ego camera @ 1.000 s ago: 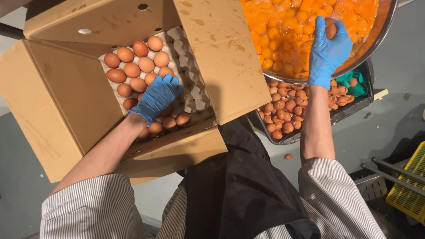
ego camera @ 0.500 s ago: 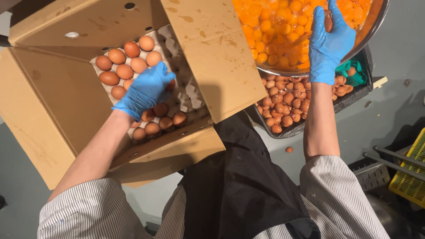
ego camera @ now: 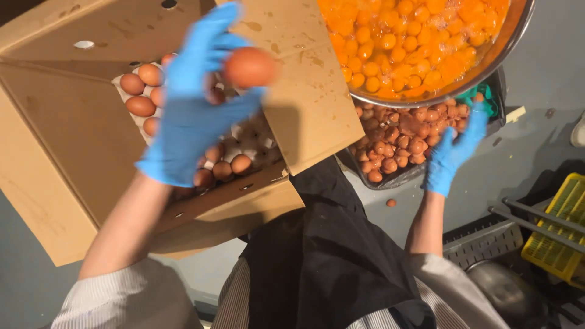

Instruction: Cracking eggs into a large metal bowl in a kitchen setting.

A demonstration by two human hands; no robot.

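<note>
Brown egg (ego camera: 250,67), blurred, upper centre of the frame, pinched in the fingertips of the blue-gloved left hand (ego camera: 192,103), raised over an open cardboard box (ego camera: 55,146) with a tray of brown eggs (ego camera: 143,91). At right, blue-gloved right hand (ego camera: 454,149), fingers spread and holding nothing, over a dark tray of broken eggshells (ego camera: 396,137). Above it, upper right, a metal bowl (ego camera: 487,67) brimming with orange yolks. Yellow crate (ego camera: 557,237) at lower right.

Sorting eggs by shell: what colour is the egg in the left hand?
Brown, a little blurred: the egg in the left hand, head view.
</note>
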